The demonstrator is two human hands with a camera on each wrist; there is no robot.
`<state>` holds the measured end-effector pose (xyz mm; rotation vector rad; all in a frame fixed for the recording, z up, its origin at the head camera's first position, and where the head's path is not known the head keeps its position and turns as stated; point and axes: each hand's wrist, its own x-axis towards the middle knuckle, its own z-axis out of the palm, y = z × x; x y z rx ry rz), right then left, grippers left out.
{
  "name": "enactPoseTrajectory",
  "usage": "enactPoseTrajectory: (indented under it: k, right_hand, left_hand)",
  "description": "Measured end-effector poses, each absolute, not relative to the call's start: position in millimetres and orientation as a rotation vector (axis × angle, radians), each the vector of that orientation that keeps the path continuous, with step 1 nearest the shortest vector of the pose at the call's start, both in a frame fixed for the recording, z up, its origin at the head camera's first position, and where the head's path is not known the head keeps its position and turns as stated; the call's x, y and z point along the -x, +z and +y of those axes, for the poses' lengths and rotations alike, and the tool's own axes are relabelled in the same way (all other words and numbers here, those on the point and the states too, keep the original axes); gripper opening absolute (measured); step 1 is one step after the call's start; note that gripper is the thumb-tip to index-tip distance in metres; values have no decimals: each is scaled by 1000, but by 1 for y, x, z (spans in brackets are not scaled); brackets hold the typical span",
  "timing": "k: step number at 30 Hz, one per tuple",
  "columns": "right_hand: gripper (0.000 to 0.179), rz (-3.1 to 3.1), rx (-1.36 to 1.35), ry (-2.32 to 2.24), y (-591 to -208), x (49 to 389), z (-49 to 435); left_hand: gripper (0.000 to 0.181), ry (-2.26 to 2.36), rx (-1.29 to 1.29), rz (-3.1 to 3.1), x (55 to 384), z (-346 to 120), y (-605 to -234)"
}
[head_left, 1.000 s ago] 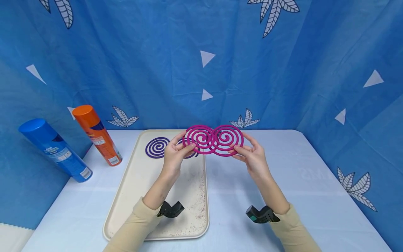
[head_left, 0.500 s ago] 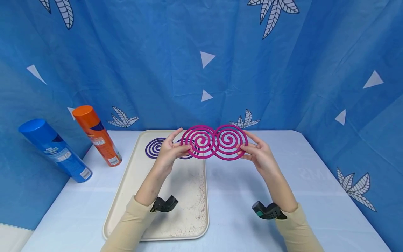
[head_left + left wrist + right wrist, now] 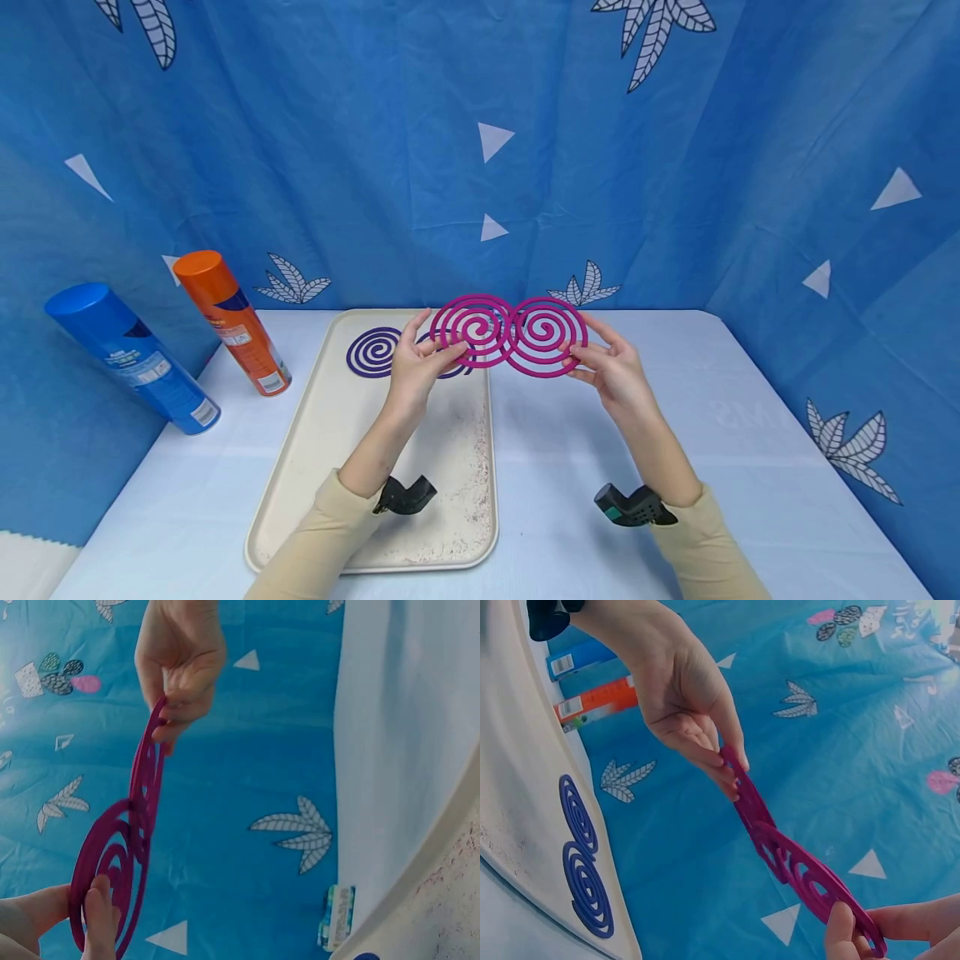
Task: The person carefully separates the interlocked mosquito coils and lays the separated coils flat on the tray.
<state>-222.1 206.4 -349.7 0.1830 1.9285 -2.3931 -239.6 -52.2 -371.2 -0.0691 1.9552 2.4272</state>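
Note:
Two magenta mosquito coils hang in the air above the far end of the table, overlapping at their inner edges. My left hand (image 3: 412, 371) pinches the outer rim of the left coil (image 3: 478, 331) between thumb and fingers. The right coil (image 3: 544, 333) is pinched at its outer side by my right hand (image 3: 621, 375). Seen nearly edge-on in the left wrist view, the joined coils (image 3: 139, 825) tilt against each other where they meet. Below lie purple coils (image 3: 378, 350) on a cream tray (image 3: 360, 467); my left hand hides part of one.
A blue spray can (image 3: 142, 367) and an orange spray can (image 3: 236, 329) stand left of the tray. A small patterned box (image 3: 341, 919) sits at the back, mostly behind the coils. Blue curtain (image 3: 420, 150) surrounds the white table (image 3: 637, 467) at the back and sides.
Both hands first spread slightly apart with the coils. Since then my left hand has shifted back to the right, and the magenta coils have tilted a little. Both hands keep their hold.

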Motion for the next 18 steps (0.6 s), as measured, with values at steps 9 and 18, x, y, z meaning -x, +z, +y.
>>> enactPoseTrajectory:
  k: [9, 18]
  right_hand:
    - [60, 1907, -151, -2368, -347, 220, 210]
    - [60, 1882, -116, -2356, -340, 218, 217]
  left_hand:
    - [60, 2463, 50, 1914, 242, -60, -368]
    - [64, 2443, 5, 1842, 248, -75, -363]
